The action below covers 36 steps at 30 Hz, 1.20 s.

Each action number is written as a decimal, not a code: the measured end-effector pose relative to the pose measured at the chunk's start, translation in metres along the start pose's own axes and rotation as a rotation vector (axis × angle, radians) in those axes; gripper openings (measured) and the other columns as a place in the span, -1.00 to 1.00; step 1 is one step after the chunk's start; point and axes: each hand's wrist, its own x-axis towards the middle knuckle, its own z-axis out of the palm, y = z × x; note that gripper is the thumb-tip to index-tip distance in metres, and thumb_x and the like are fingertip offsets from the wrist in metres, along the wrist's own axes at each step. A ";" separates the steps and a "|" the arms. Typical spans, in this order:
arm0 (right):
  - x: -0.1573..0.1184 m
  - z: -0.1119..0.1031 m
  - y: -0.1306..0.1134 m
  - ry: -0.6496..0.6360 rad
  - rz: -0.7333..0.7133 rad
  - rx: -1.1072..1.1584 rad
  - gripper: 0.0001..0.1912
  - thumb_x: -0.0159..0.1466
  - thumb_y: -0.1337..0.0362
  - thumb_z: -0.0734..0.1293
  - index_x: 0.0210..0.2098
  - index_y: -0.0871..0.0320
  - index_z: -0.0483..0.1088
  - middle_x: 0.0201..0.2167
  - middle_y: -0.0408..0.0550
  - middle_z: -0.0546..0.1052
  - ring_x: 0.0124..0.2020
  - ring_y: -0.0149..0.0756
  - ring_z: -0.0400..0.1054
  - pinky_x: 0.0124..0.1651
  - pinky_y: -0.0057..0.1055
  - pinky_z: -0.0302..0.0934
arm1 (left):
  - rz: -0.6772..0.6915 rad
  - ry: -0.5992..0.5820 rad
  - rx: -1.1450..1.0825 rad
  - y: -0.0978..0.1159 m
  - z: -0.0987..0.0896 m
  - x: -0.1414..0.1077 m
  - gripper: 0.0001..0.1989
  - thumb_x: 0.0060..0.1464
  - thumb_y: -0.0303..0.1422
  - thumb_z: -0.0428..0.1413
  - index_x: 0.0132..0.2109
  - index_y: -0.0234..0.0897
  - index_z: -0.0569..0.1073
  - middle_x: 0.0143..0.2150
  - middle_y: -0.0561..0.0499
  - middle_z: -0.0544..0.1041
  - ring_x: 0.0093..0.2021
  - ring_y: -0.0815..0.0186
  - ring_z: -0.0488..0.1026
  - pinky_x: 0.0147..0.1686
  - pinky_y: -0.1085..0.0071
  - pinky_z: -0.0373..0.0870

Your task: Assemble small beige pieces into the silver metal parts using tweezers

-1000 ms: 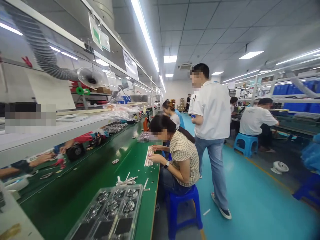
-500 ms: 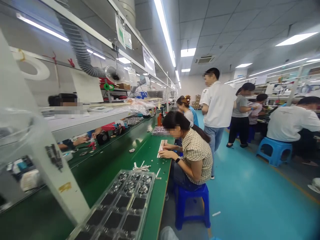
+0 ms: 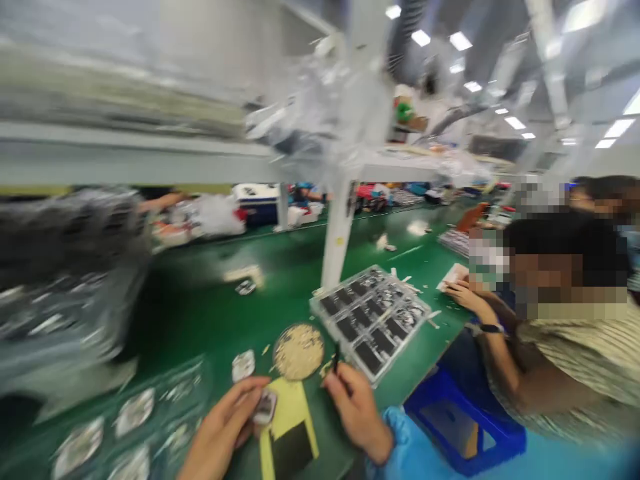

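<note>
My left hand (image 3: 225,427), at the bottom centre, pinches a small silvery part with rounded corners (image 3: 265,407) between thumb and fingers. Opposite it, my right hand (image 3: 354,407) is closed on a slim black tool (image 3: 337,355) that points upward; blur hides its exact kind. Between the hands lies a yellow sheet (image 3: 290,401) with a dark square (image 3: 295,450) on it. Just beyond, a round dish (image 3: 300,350) is heaped with small beige bits. A similar silvery part (image 3: 243,365) rests on the green bench left of the dish.
A clear compartment tray (image 3: 373,323) with dark pads stands behind my right hand. More parts lie in a clear tray (image 3: 135,413) at lower left. A white post (image 3: 337,240) rises from the bench. At right, a co-worker's hands (image 3: 465,293) work beside a blue stool (image 3: 465,427).
My view has swung left and down from the aisle to the bench. Both my hands, the dish and the yellow sheet have come into view. The compartment tray now appears farther right.
</note>
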 end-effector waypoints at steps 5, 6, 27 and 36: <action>0.013 0.013 0.002 -0.105 0.245 0.377 -0.57 0.35 -0.11 0.28 -0.27 0.18 0.38 -0.50 -0.13 0.44 -0.61 -0.43 0.31 -0.57 -0.51 0.24 | 0.156 -0.047 -0.120 -0.008 -0.009 0.002 -0.62 0.18 -0.08 0.13 -0.06 -0.29 0.55 -0.43 0.02 0.52 -0.48 0.38 0.35 -0.52 0.50 0.16; 0.014 0.017 0.002 -0.114 0.226 0.408 -0.60 0.34 -0.08 0.30 -0.26 0.18 0.38 -0.49 -0.13 0.46 -0.60 -0.42 0.34 -0.55 -0.50 0.28 | 0.167 -0.052 -0.130 -0.009 -0.010 0.002 -0.64 0.19 -0.10 0.12 -0.06 -0.31 0.54 -0.42 0.02 0.53 -0.49 0.38 0.34 -0.53 0.50 0.14; 0.011 0.040 -0.009 -0.457 -0.006 0.106 -0.86 0.33 0.21 0.38 -0.20 0.16 0.51 -0.25 0.02 0.60 -0.28 -0.28 0.53 -0.20 -0.40 0.47 | 0.447 -0.153 0.769 -0.011 -0.031 -0.007 -0.73 0.27 -0.47 0.01 0.01 -0.16 0.53 -0.10 0.00 0.62 -0.14 0.20 0.55 -0.12 0.30 0.42; 0.009 0.035 -0.010 -0.408 -0.008 0.254 -0.95 0.36 0.28 0.35 -0.21 0.11 0.45 -0.27 -0.03 0.59 -0.25 -0.27 0.53 -0.18 -0.36 0.45 | 0.428 -0.142 0.830 -0.013 -0.029 -0.007 -0.66 0.28 -0.46 0.01 0.14 -0.21 0.49 0.00 -0.08 0.59 -0.03 0.13 0.54 -0.02 0.21 0.46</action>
